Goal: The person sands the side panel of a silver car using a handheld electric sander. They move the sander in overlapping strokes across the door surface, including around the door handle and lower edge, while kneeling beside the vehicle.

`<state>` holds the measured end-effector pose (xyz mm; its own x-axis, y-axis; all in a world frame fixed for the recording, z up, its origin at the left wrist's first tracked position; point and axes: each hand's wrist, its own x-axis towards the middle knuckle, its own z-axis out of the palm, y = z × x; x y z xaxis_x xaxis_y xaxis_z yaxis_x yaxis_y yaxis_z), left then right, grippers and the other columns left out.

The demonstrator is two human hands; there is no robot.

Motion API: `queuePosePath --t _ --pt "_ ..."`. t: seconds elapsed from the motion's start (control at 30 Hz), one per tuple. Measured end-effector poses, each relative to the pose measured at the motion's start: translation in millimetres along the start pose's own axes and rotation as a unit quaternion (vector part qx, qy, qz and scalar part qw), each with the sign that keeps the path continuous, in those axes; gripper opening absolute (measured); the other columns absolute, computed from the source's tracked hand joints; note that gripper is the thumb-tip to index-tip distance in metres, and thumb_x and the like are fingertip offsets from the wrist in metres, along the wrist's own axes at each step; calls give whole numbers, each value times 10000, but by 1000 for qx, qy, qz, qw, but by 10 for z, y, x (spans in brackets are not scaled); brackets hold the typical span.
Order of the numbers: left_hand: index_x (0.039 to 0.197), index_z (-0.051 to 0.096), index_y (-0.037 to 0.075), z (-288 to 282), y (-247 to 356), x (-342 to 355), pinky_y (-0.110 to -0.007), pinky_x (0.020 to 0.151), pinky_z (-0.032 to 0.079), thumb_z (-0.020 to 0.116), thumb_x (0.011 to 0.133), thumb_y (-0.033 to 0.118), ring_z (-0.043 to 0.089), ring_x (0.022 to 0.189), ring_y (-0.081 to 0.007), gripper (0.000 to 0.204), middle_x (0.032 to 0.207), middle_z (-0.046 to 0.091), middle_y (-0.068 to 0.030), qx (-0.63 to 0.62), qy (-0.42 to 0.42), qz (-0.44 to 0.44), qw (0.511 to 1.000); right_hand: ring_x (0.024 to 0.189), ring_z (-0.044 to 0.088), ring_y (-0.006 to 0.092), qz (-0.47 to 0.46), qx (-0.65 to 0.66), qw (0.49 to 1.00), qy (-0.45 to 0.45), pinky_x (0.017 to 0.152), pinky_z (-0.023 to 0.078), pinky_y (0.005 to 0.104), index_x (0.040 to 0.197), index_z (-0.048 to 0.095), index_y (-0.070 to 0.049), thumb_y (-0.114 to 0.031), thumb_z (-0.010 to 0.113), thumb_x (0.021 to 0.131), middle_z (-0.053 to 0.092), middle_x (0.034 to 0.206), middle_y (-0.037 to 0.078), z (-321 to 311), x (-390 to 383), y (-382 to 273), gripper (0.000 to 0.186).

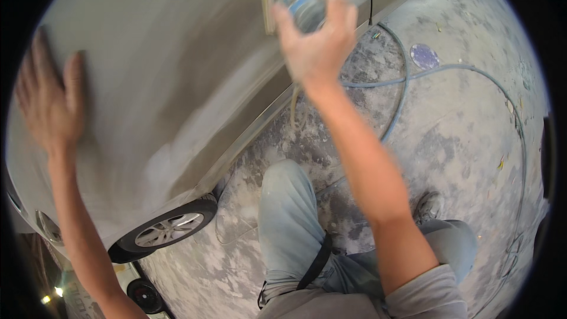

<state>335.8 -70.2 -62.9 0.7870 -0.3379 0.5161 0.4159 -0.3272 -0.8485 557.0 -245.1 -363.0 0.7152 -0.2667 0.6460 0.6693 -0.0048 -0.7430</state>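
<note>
My right hand is wrapped round a power sander with a blue-grey body. Its square, pale yellow-edged pad lies against the side of a grey car, just left of a door gap. Both the hand and the sander are slightly blurred. At the far left, my left hand rests flat on the same bodywork, fingers stretched out and holding nothing. Between the hands the panel shows dull brownish patches and whitish, dusty streaks.
A car wheel stands at lower left, close to my bent knee. Blue-grey hose loops over the dusty, blotched floor to my right. Near it lies a round purple disc. A round black object sits at lower left.
</note>
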Motion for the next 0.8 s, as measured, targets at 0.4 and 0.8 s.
queuePosePath --t 0.4,0.8 --pt "1636 452 19 -762 1653 -1881 -609 1299 211 717 968 461 331 1614 -393 843 1745 378 -177 -250 -381 5 890 785 643 363 25 -20 999 -44 623 552 470 1323 659 -115 -338 917 787 548 1025 159 -39 -431 -313 635" --pt "1558 478 -63 -1584 2472 -2077 -431 1239 366 400 1160 595 482 1483 -236 773 1549 568 -129 -670 -145 -668 291 718 571 244 -63 154 969 -182 513 481 353 1272 703 -230 -222 844 701 471 904 68 21 -1682 -1458 588"
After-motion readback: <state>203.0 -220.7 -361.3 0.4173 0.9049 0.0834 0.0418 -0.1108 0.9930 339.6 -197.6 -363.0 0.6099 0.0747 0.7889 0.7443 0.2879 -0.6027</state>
